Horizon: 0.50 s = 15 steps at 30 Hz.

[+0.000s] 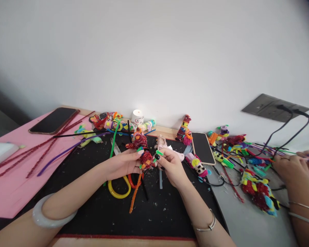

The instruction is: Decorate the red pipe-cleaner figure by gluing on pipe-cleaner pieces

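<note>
A red glittery pipe-cleaner figure (146, 158) with orange and green bits is held up over the black mat in my left hand (126, 161), whose fingers close round its side. Close to the figure's right side, my right hand (170, 166) pinches a short piece of green pipe cleaner (159, 152) between thumb and finger. Below the figure an orange pipe cleaner (135, 195) slants down. Beneath my left hand lie scissors with yellow and red handles (119, 196), their blades partly covered. Behind my right hand is a pale pink tool (161, 141), partly hidden.
The black mat (98, 216) overlaps pink paper (12, 192) with loose pipe cleaners and a dark phone (54, 120). By the wall stand a paper roll (137, 118) and a red figure (184, 132). Another phone (203, 147) lies right of it. A co-worker's hands (295, 171) work at far right near cables.
</note>
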{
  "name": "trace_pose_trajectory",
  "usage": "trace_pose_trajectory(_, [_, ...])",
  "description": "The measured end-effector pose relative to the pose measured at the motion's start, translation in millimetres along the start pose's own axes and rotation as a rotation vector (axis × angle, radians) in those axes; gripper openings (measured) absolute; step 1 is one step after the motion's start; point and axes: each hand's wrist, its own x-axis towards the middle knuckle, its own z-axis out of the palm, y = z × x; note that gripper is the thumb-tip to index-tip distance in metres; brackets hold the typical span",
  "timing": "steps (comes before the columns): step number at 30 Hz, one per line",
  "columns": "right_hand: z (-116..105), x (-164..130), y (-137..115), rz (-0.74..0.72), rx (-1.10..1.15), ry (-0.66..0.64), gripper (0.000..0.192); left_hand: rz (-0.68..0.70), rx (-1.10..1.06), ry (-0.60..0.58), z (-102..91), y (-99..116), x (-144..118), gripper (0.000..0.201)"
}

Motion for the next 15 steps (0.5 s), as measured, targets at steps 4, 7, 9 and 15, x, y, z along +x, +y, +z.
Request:
trace_pose_trajectory(4, [1.8, -0.6, -0.6, 0.032, 0.091, -0.01, 0.025, -0.014, 0.017, 0.028, 2.1, 0.1, 0.4, 0.026])
trace_pose_trajectory(7, [3.4, -1.5, -2.6, 0.058, 0.116, -0.008, 0.029, -0.031, 0.058, 0.026, 3.3, 0.9, -0.3, 0.026])
trace_pose_trajectory(9, [4.3, -2.2, -4.1, 0.068, 0.124, -0.021, 0.031, -0.047, 0.106, 0.018, 3.2, 1.3, -0.8, 0.025])
trace_pose_trajectory(15, [5.2, -3.3, -7.0, 0.102, 0.184, -0.061, 0.033, -0.053, 0.154, -0.01, 1.3, 1.4, -1.2, 0.026])
